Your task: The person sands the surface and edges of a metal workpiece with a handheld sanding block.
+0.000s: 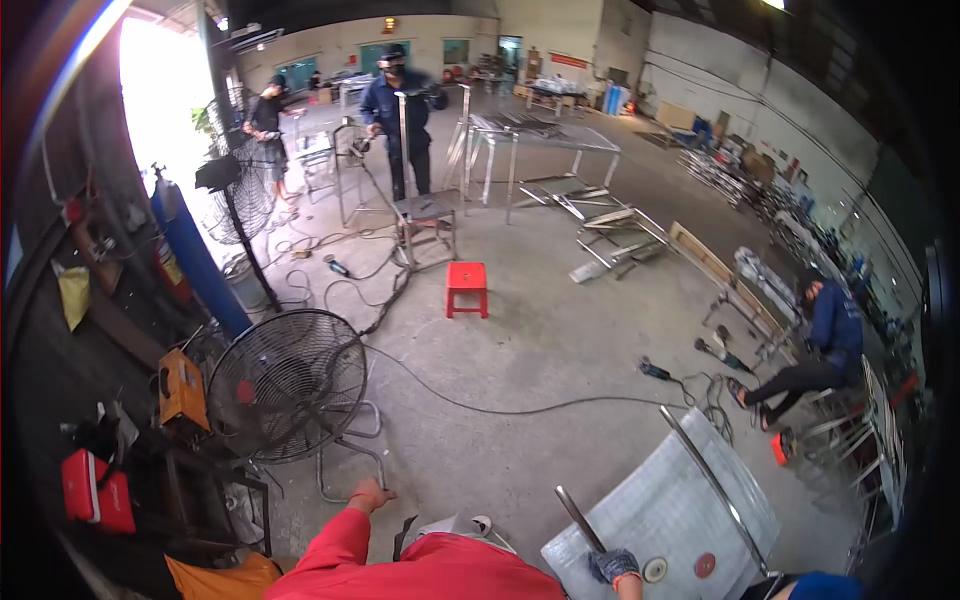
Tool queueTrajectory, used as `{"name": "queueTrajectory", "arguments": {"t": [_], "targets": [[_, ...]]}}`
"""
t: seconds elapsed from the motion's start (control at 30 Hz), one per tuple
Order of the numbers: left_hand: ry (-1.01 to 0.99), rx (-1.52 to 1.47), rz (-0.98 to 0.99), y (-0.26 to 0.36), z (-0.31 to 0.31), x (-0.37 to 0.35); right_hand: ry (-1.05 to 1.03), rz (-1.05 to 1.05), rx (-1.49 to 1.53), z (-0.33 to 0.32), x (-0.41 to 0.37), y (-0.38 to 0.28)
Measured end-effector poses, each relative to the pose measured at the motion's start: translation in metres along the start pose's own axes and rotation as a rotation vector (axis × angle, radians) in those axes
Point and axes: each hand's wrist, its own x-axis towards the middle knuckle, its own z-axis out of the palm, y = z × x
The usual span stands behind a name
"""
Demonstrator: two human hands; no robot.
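Observation:
My left hand (371,495) reaches out in a red sleeve, bare and with fingers apart, near the tubular foot of a floor fan (290,385). It appears to hold nothing. On the lower right, my gloved right hand (611,567) is closed around the lower end of a shiny metal tube (580,518). The tube stands over a panel covered with translucent wrap (655,500). A cream disc (654,570) and a red disc (705,566) lie on the panel, just right of the glove. Along its right side runs a longer metal tube (715,485).
A red stool (467,290) stands mid-floor, with a black cable (520,411) crossing before it. Co-workers stand at the back; another person (830,325) sits at right near angle grinders (655,370). A blue gas cylinder (195,250) and an orange machine (182,390) are at left.

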Motion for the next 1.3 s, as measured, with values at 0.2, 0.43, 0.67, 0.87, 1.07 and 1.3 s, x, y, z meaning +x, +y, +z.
{"name": "queueTrajectory", "arguments": {"t": [0.2, 0.43, 0.67, 0.87, 1.07, 1.3], "targets": [[-0.170, -0.136, -0.182, -0.059, 0.038, -0.044, 0.537, -0.449, -0.328, 0.006, -0.023, -0.181], [-0.232, 0.064, -0.047, -0.062, 0.024, -0.024, 0.656, -0.326, -0.288, 0.027, 0.006, -0.224], [-0.022, 0.012, 0.036, -0.012, -0.060, 0.037, 0.326, -0.173, -0.189, 0.002, 0.024, -0.200], [0.074, -0.085, 0.110, 0.013, -0.087, 0.021, -0.028, -0.087, -0.089, -0.006, 0.047, -0.206], [-0.104, 0.100, 0.052, -0.048, -0.034, 0.019, -0.001, -0.035, 0.015, -0.007, 0.047, -0.208], [-0.181, 0.132, -0.043, -0.083, -0.027, 0.018, 0.192, -0.185, -0.229, 0.013, 0.071, -0.209]]}}
